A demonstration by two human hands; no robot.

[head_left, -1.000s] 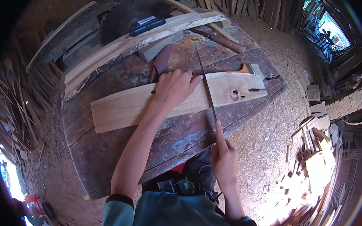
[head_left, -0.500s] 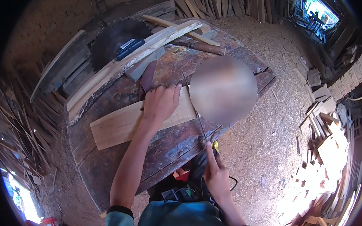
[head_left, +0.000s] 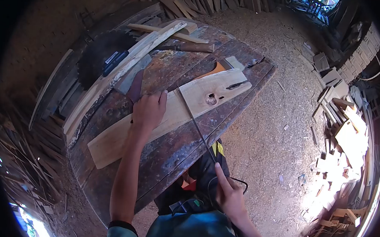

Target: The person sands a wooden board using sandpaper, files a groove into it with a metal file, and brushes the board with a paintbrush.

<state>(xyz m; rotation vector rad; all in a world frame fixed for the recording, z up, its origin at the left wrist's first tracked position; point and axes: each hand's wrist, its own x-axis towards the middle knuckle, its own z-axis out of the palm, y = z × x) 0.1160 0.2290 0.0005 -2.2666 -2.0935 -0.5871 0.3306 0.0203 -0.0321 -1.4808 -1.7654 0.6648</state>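
Rests the left hand point(head_left: 148, 110), back upward, on the pale board point(head_left: 175, 112) at the far edge, with the thumb pointing past that edge, near the saw point(head_left: 199, 129) but apart from it. Cannot tell, with the fingers partly hidden, between clasping the edge and merely lying on it. Grips the saw in the right hand point(head_left: 230, 195), fingers curled round a handle hidden from sight, forefinger stretched along the blade. Has the board lying aslant on the worn desk point(head_left: 162, 155), with a knot hole point(head_left: 211, 99) and a dark crack point(head_left: 236, 85) toward the right end. Holds the blade across the board, between the left hand and the knot hole, with the near end out past the desk edge. Has an orange-handled tool point(head_left: 219, 68) just behind the board, a brown piece point(head_left: 135, 87) beside the left hand, and, farther back, a rough-edged plank point(head_left: 148, 47).
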